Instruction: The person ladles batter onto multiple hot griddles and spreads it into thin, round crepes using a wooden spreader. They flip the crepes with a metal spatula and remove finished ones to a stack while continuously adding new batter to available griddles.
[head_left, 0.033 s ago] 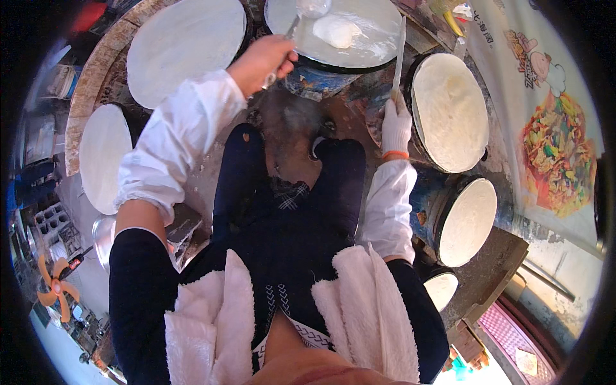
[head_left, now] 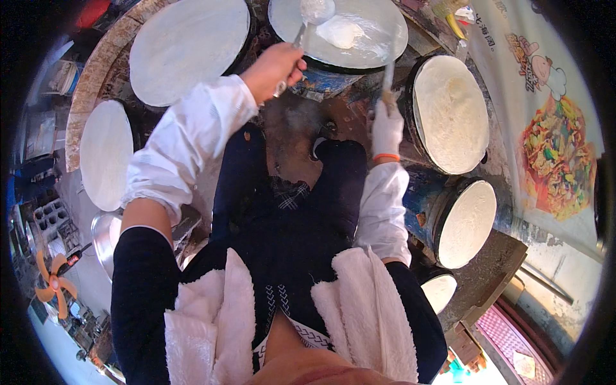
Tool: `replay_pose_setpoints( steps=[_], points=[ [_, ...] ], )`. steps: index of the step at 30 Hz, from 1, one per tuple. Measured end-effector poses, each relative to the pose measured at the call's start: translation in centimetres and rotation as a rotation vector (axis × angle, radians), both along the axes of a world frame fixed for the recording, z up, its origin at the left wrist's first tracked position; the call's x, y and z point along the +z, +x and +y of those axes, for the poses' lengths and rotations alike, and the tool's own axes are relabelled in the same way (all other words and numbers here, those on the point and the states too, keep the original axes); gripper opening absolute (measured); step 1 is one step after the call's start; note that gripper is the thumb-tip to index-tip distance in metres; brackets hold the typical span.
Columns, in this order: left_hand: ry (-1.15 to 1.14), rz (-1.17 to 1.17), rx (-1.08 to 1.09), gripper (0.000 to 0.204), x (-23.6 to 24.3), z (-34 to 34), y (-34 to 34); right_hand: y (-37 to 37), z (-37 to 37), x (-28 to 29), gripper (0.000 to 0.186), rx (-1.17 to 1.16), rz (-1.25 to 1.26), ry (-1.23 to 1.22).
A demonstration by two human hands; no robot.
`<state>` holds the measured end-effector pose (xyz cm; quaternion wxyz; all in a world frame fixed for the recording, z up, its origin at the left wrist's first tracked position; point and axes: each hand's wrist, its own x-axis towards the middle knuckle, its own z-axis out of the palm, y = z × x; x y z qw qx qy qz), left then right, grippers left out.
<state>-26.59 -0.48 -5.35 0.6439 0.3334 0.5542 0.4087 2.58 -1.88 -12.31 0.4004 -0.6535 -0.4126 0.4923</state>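
My left hand (head_left: pixel 273 70) is closed round the handle of a ladle (head_left: pixel 317 10), and its round bowl is over the far middle griddle (head_left: pixel 359 69). Below the ladle bowl, a white mound of batter (head_left: pixel 340 32) lies on that griddle, with a thin wet smear around it. In a white glove, my right hand (head_left: pixel 387 131) grips a long thin spatula (head_left: pixel 389 77) by its wooden handle. The spatula's blurred blade reaches up to the griddle's right side; whether it touches the surface I cannot tell.
Round griddles covered with pale thin pancakes stand around me: a large one (head_left: pixel 189 51) at far left, another (head_left: pixel 106 154) nearer, and one (head_left: pixel 451 114) beside my right hand. Two more, including this one (head_left: pixel 468 223), follow. A metal bowl (head_left: pixel 102 234) sits at left.
My left hand and the ladle have shifted slightly right and nearer. My right hand has moved a little left, and the spatula's blade has swung left over the griddle's edge.
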Motion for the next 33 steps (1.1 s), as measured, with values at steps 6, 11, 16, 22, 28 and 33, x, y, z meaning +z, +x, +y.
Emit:
replay_pose_setpoints(
  steps=[6, 11, 16, 22, 28, 33],
  points=[
    [-0.229, -0.479, 0.164, 0.023, 2.0, -2.7, 1.6, -8.9, -1.1, -1.1, 0.042, 0.264, 0.159, 0.001],
    [0.026, -0.804, 0.160, 0.032, 9.8, -7.1, -2.9, -5.6, 1.4, 2.7, 0.042, 0.146, -0.035, 0.207],
    [-0.098, -0.815, 0.187, 0.033, 8.3, -5.8, -2.2, -9.0, 3.2, 0.8, 0.047, 0.397, -0.780, 0.233],
    [-0.192, -0.858, 0.323, 0.033, 10.5, -7.5, -5.4, -8.3, 2.9, 1.8, 0.047, 0.354, -0.646, 0.191],
    [-0.072, -0.734, 0.256, 0.035, 8.5, -4.9, -10.7, -8.5, -1.9, 1.3, 0.050, 0.564, -0.468, 0.174],
    [-0.054, -0.367, 0.245, 0.027, 5.5, 0.4, -11.3, -9.6, 1.9, 4.1, 0.051, 0.416, -0.359, 0.217]
  ],
)
